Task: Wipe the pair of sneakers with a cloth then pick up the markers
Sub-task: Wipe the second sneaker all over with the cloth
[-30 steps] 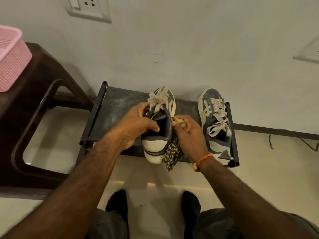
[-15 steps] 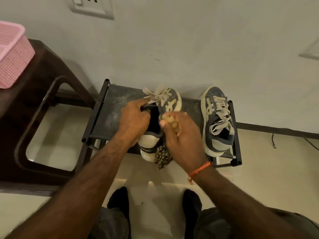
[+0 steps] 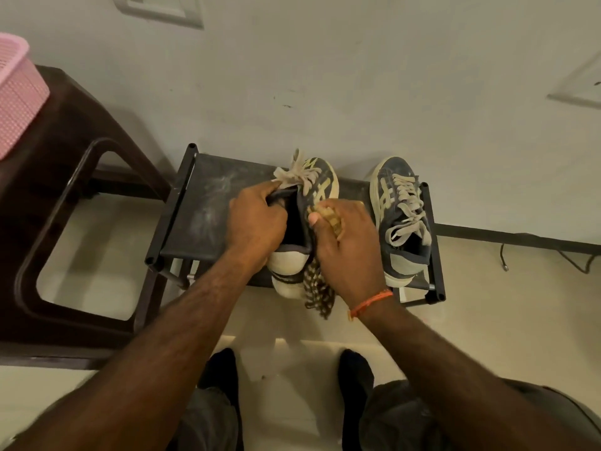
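the left hand (image 3: pixel 257 222) grips the collar of a grey-and-cream sneaker (image 3: pixel 320 187), fingers curled into its opening, holding it tilted over the front of a low black shoe rack (image 3: pixel 198 203). the right hand (image 3: pixel 344 242) clutches a checked cloth (image 3: pixel 317 291) against the sneaker's side, thumb pressed on the upper; the cloth's loose end hangs below the heel. how much of the cloth lies under the palm is hard to tell. the second sneaker (image 3: pixel 400 216) rests on the rack's right end, laces up. a pink basket (image 3: pixel 16 96) sits on a dark brown stool (image 3: pixel 74 138) at the left.
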